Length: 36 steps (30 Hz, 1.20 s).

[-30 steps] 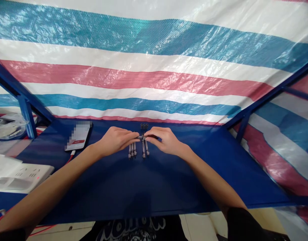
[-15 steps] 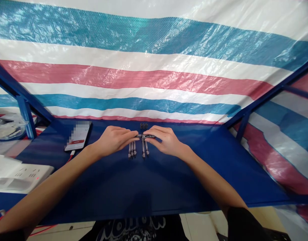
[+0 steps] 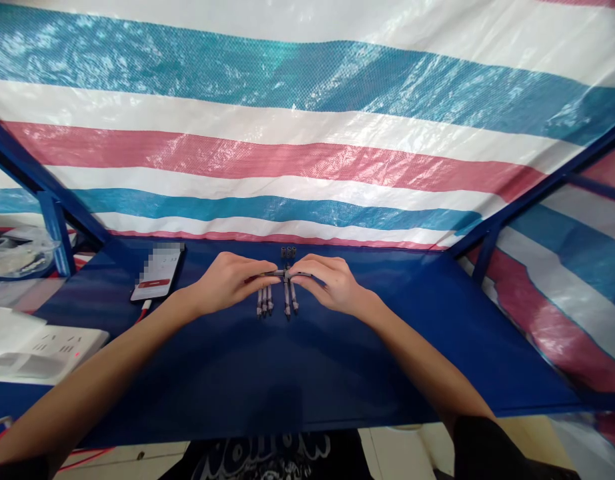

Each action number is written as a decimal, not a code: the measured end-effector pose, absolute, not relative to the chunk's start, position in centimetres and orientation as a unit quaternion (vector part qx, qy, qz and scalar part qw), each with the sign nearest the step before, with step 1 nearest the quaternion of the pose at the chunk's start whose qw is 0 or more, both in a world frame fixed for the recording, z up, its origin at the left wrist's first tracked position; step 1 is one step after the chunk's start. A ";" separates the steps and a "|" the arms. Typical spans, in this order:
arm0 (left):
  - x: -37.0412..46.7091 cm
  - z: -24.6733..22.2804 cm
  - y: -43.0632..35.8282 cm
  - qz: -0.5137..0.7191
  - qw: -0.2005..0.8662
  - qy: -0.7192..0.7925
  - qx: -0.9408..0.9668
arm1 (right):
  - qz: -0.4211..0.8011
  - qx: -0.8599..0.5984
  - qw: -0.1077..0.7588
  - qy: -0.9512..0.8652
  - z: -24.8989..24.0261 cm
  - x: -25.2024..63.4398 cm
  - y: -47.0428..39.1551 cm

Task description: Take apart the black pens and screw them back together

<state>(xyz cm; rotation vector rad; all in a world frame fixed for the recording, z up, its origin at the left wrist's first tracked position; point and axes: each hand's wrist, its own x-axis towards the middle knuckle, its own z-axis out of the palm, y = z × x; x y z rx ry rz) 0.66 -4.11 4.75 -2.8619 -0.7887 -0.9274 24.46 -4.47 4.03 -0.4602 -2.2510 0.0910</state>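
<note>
Rod (image 3: 281,273) | left hand (image 3: 237,280) pinching 9-o'clock end, right hand (image 3: 332,281) 3-o'clock end, likely steadying it level | sticks (image 3: 264,300) at 6 o'clock, apparently rowed for reach

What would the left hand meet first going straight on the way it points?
Probably the fingertips of the right hand, facing it across a narrow gap. The left hand pinches a thin rod that reaches into that gap. Depth is hard to judge from this view.
</note>
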 end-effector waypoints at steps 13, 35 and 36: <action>0.6 4.6 -4.0 -0.304 0.012 -0.260 -0.916 | 0.019 -0.179 0.414 -0.892 3.9 24.4 -4.4; 0.6 3.9 -3.5 -0.271 0.040 -0.268 -0.924 | 0.025 -0.234 0.363 -0.901 3.0 24.4 -4.0; 0.7 3.8 -3.5 -0.256 0.033 -0.277 -0.925 | 0.010 -0.243 0.358 -0.902 2.8 24.3 -3.9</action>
